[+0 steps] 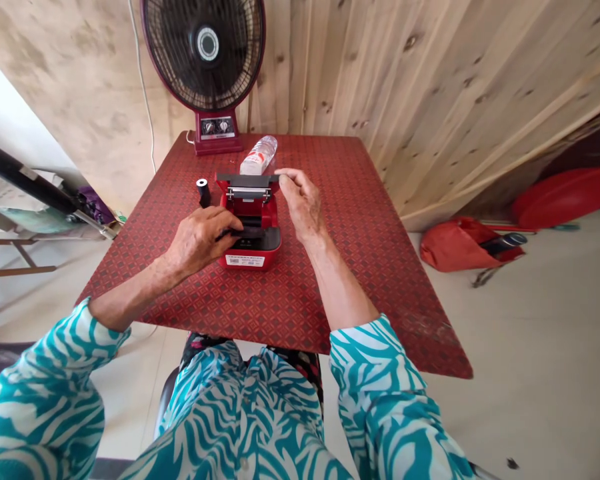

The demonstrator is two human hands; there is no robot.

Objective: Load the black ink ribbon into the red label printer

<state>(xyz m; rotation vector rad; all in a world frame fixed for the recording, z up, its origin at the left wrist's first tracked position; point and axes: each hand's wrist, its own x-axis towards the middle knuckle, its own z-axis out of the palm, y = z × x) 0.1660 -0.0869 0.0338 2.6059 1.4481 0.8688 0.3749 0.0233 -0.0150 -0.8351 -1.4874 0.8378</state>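
Note:
A small red and black label printer (273, 257) sits on the table with its lid (247, 180) raised, showing a metal bar and rollers inside. A white printed sticker is on its front. My left hand (195, 240) reaches in from the left, its fingers closed on a thin dark strip (250, 233) lying over the opening; where the strip ends inside is hard to make out. My right hand (303, 203) pinches the right corner of the raised lid. Left of the printer, a black roll with a white core (203, 191) stands upright.
A clear plastic bottle (259, 157) lies behind the printer. A dark red fan (207, 60) stands at the table's back left, against the wooden wall. The patterned red table (370, 267) has its near edge at my lap. A red bag (450, 247) lies on the floor at right.

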